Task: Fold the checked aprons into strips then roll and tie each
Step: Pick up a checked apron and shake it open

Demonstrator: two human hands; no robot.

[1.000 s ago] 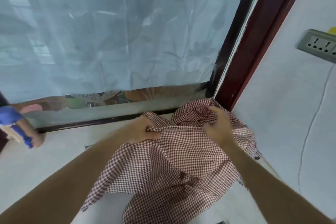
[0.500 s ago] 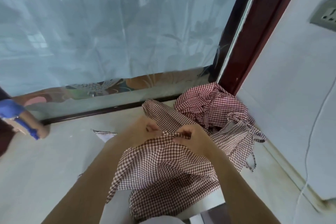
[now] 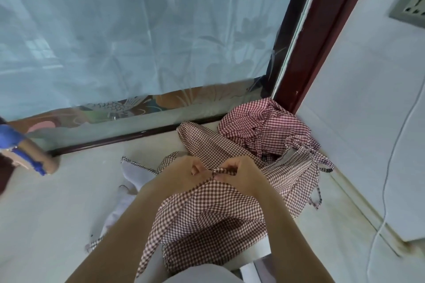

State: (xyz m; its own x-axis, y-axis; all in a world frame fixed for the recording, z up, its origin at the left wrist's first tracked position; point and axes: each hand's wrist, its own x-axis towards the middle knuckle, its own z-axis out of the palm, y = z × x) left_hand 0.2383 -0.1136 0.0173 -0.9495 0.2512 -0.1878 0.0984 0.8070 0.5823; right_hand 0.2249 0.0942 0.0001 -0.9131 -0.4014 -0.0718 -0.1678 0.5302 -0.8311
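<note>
While nothing on the table [image 3: 57, 209] yet looks like a finished roll, we judge the task to be at its very start. Our left hand [image 3: 181, 173] and right hand [image 3: 241, 176] sit close together near the middle of the scene, each with fingers curled and pinching the gathered top edge of a brown checked apron [image 3: 207, 213], which hangs down loose toward the near edge of the table. It is not yet a strip; it is crumpled and unfolded. Farther off and to the right, in the corner by the dark red frame [image 3: 322, 37], a heap of red checked aprons [image 3: 264, 126] lies bunched with its ties trailing, untouched. So folding, rolling and tying all remain for every apron we can see. At far left a rolled object with blue bands [image 3: 30, 158] rests by the window.
</note>
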